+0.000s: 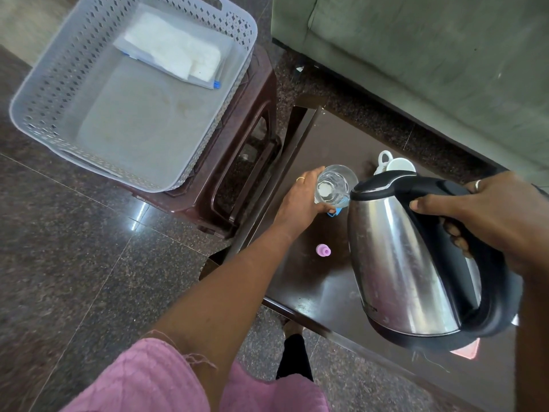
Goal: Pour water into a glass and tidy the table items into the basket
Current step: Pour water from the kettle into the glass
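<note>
A clear drinking glass stands on the dark low table, and my left hand is wrapped around its left side. My right hand grips the black handle of a steel electric kettle, held in the air and tilted with its spout over the glass rim. A grey perforated basket sits on a brown plastic stool at upper left. Inside it lies a white folded cloth in a clear pouch.
A small pink cap lies on the table near my left forearm. A white cup stands behind the kettle, and something blue peeks out under the glass. A green sofa runs along the far side. Speckled stone floor surrounds the table.
</note>
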A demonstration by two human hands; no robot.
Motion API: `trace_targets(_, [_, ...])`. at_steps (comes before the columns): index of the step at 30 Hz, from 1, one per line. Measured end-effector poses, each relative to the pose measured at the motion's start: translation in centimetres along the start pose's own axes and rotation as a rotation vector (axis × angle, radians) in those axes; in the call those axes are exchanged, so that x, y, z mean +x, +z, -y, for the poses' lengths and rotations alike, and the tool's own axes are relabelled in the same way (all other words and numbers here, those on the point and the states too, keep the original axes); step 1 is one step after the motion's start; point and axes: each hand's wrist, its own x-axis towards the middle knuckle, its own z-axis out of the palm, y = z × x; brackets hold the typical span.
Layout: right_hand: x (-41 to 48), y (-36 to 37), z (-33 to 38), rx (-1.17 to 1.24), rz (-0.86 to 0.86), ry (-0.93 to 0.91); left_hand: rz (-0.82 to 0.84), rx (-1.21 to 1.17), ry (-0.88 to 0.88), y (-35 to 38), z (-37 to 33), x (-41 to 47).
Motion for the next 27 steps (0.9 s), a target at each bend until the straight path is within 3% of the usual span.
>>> trace_targets(27, [0.92, -0.03, -0.45, 0.024, 0.032, 0.012, 0.004, -0.016, -0.013, -0.05, -0.07, -0.06])
